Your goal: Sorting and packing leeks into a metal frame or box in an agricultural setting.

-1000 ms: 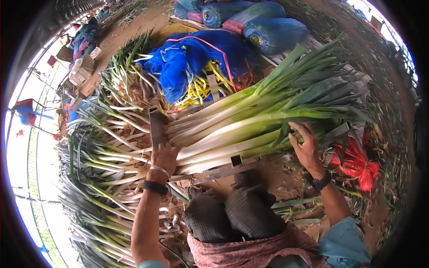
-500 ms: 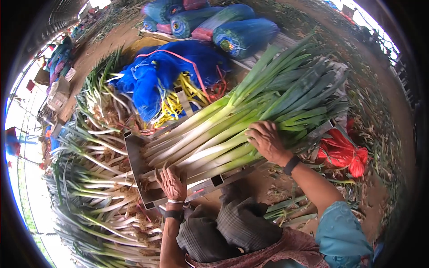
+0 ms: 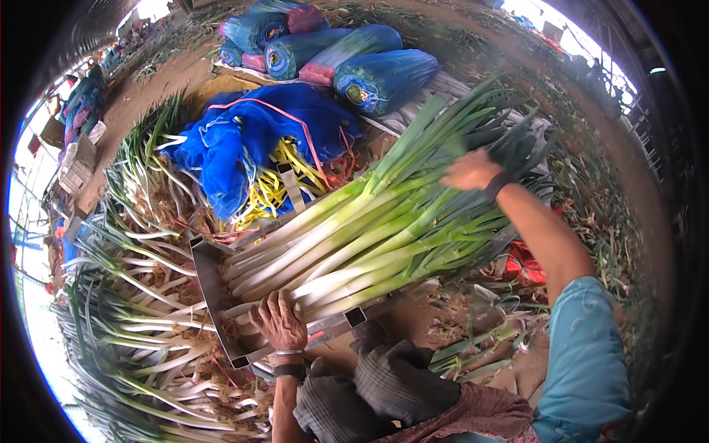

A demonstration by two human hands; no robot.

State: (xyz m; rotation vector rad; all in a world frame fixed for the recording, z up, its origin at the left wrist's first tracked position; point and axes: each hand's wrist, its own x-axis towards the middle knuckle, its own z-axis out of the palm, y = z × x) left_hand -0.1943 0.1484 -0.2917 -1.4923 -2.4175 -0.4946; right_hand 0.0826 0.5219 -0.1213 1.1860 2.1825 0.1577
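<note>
A thick pile of leeks point(image 3: 347, 251) lies slantwise in a metal rack point(image 3: 204, 284). Their white root ends point toward the rack's upright end plate at the left, and the green leaves fan out to the upper right. My left hand point(image 3: 281, 323) rests with its fingers spread on the white ends nearest me, close to the plate. Over the green leaves is my right hand point(image 3: 471, 171), motion-blurred, so whether its fingers grip any leaf is hidden.
Loose leeks point(image 3: 148, 325) with roots are heaped on the left. Beyond the rack lie blue netting point(image 3: 273, 122), yellow ties point(image 3: 262, 188) and several netted bundles point(image 3: 384, 77). A red plastic bag point(image 3: 526, 264) sits right, partly behind my arm. Leaf scraps litter the ground.
My right hand has lifted from the middle of the leeks and moved up and right toward the leaves. My left hand stays on the white ends. The whole view has shifted slightly.
</note>
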